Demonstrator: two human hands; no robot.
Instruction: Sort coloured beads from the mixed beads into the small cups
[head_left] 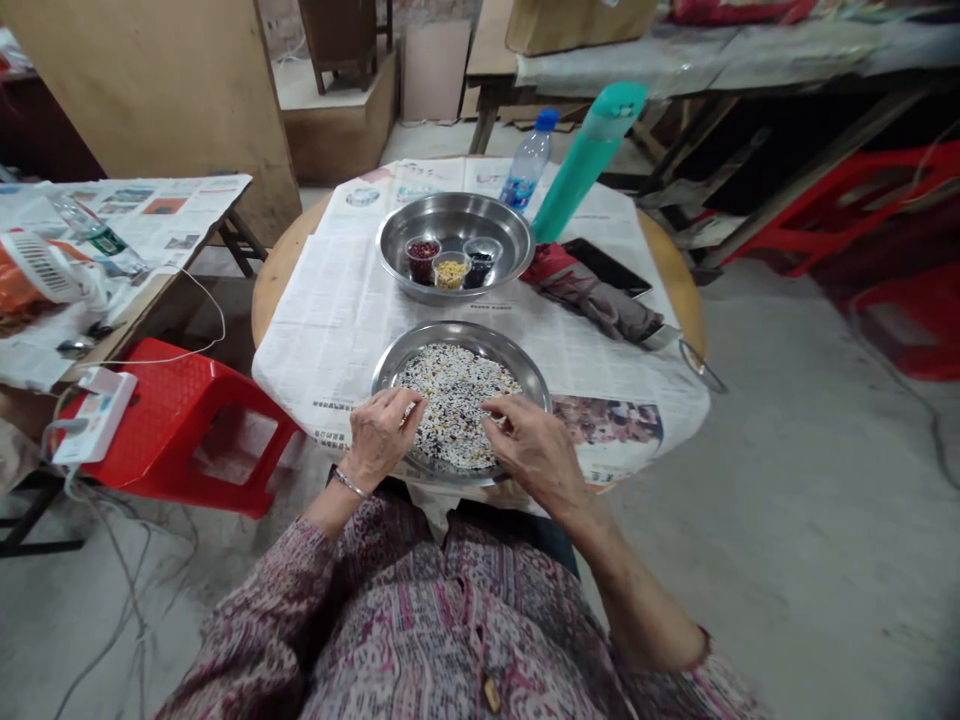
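Observation:
A shallow round metal basin sits at the near side of the round table, holding a spread mix of white grains with dark, red and yellow beans. My left hand is over its left rim, fingers curled in and the thumb close to the fingertips; whatever they pinch is too small to make out. Over the right side hovers my right hand, its fingers bent, with a gap between thumb and forefinger. Behind stands a second metal basin containing clear cups of red beans, yellow beans and black beans.
Newspaper covers the table. At its back right are a plastic bottle, a tall green bottle, a folded umbrella and a dark phone or tablet. A red stool bearing a power strip stands left.

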